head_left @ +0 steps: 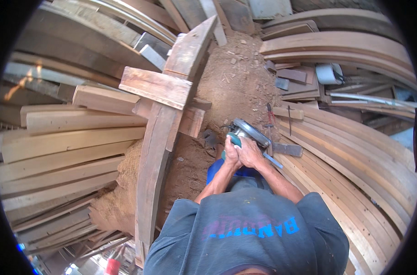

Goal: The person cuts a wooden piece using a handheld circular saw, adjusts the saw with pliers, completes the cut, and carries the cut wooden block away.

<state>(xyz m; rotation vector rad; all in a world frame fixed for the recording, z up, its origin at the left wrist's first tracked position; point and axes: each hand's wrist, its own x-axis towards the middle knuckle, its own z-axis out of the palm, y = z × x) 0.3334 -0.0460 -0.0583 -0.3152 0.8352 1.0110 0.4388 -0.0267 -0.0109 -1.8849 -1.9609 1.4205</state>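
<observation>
A circular saw [251, 132] with a teal handle and a rounded metal guard is held in front of my body, above the sawdust-covered ground. My left hand [231, 150] is closed round its teal handle. Right beside it, my right hand [250, 153] grips the saw too, its fingers partly hidden. A thin pale-blue strip [273, 160] sticks out by my right wrist; whether it belongs to the saw I cannot tell. The blade's edge is not visible.
To my left a heavy beam [151, 169] runs lengthwise, with a short wooden block [155, 87] across it. Long planks [71, 143] are stacked beyond it. More boards [346, 169] lie at my right, near a red-handled tool [269, 114] and a white bucket [326, 74].
</observation>
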